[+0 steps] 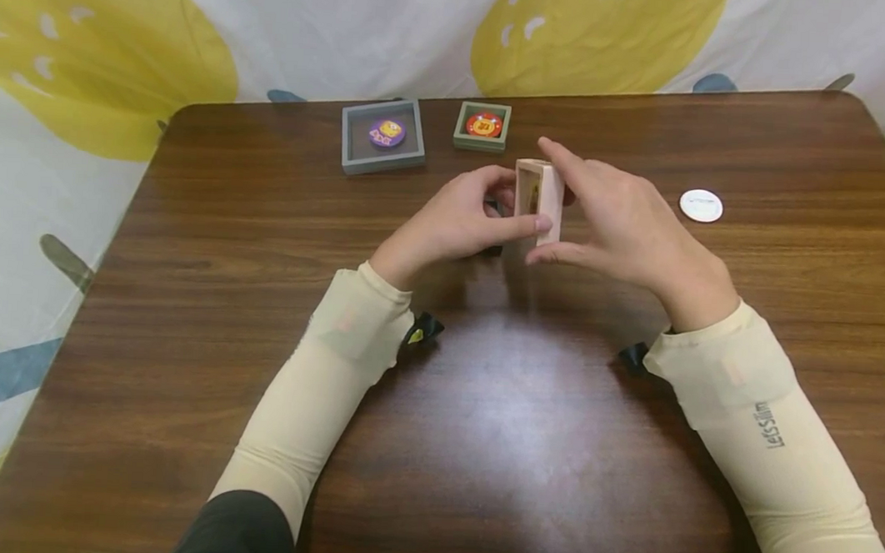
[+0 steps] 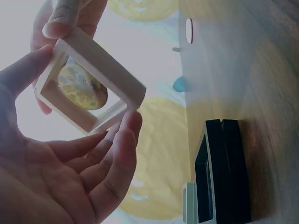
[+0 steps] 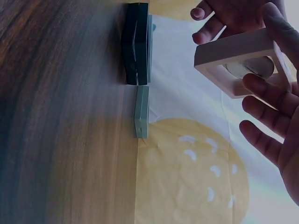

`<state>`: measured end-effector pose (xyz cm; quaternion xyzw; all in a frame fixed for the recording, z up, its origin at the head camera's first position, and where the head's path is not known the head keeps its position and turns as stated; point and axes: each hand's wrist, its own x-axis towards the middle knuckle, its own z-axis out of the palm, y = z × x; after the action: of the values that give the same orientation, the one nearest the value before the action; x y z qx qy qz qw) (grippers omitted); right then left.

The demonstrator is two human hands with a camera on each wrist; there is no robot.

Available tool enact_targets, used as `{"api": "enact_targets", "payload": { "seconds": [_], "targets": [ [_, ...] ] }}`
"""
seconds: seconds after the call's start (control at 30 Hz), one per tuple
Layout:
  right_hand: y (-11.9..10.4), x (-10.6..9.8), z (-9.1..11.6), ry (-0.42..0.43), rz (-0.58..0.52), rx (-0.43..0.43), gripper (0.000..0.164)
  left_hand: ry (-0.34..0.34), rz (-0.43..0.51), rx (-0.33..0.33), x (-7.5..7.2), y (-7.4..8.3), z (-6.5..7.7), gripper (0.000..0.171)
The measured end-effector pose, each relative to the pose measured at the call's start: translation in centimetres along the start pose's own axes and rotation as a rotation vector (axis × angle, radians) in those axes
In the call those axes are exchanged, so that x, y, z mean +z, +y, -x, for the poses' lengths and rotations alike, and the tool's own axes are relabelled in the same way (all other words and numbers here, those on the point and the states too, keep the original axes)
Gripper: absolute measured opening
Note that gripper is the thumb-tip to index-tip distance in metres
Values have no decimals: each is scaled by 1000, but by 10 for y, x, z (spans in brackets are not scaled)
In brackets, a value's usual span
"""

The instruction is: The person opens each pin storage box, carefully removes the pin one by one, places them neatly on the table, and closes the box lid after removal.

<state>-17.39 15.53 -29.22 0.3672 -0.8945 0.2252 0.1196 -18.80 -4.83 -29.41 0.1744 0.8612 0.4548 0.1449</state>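
A pale pink square display frame (image 1: 551, 207) with a clear window is raised above the table, tilted on edge. Inside its window sits a round badge (image 2: 81, 86) with a yellow patterned face. My left hand (image 1: 453, 214) pinches the frame between thumb and fingertips. On the opposite side, my right hand (image 1: 629, 219) holds it too, its thumb at the frame's edge and its fingers (image 3: 268, 93) by the window. A black display frame (image 2: 233, 172) stands on the table beyond, mostly hidden behind my left hand in the head view.
Along the back of the table lie a grey frame (image 1: 347, 150) with a purple badge (image 1: 386, 133) and a small green frame (image 1: 481, 144) with a red badge (image 1: 485, 125). A white disc (image 1: 701, 205) lies right of my hands. A patterned cloth (image 1: 365, 30) hangs behind the table.
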Motion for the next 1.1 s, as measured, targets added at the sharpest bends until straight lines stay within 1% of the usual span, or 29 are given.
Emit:
{"api": "enact_targets", "payload": {
  "seconds": [0.07, 0.17, 0.23, 0.3, 0.37, 0.4, 0.5, 0.53, 0.6, 0.63, 0.77, 0.83, 0.9, 0.97, 1.1],
  "targets": [
    [-1, -1, 0, -5, -28, 22, 97, 17, 12, -4, 0, 0, 0, 64],
    [-1, -2, 1, -1, -78, 51, 85, 35, 24, -6, -1, 0, 0, 68],
    [-2, -2, 1, 23, -101, 63, 76, 35, 27, 5, 0, 0, 1, 69],
    [-1, -2, 1, 72, -112, 58, 66, 33, 25, 33, 1, 0, 1, 70],
    [0, -2, 2, 131, -119, 47, 59, 36, 10, 85, 1, 1, 1, 73],
    [0, -1, 2, 159, -127, 40, 56, 43, -6, 122, 2, 1, 2, 74],
    [2, 0, 1, 223, -160, 32, 59, 93, -73, 245, 3, 1, 3, 79],
    [2, 0, 1, 237, -177, 41, 61, 114, -105, 274, 4, 1, 3, 80],
    [2, 0, 0, 263, -233, 82, 57, 141, -141, 323, 5, 1, 4, 82],
    [2, 0, 0, 276, -273, 105, 53, 145, -151, 337, 5, 1, 5, 82],
    [0, -3, -2, 328, -433, 190, 36, 140, -170, 370, 6, 3, 6, 82],
    [0, -4, -2, 340, -471, 213, 33, 141, -188, 385, 7, 4, 7, 81],
    [0, -6, -3, 340, -484, 252, 32, 148, -201, 398, 7, 4, 7, 81],
    [0, -6, -4, 331, -519, 320, 32, 150, -203, 408, 7, 4, 7, 81],
    [1, -9, -6, 266, -682, 503, 37, 158, -218, 410, 7, 3, 7, 82]
  ]
}}
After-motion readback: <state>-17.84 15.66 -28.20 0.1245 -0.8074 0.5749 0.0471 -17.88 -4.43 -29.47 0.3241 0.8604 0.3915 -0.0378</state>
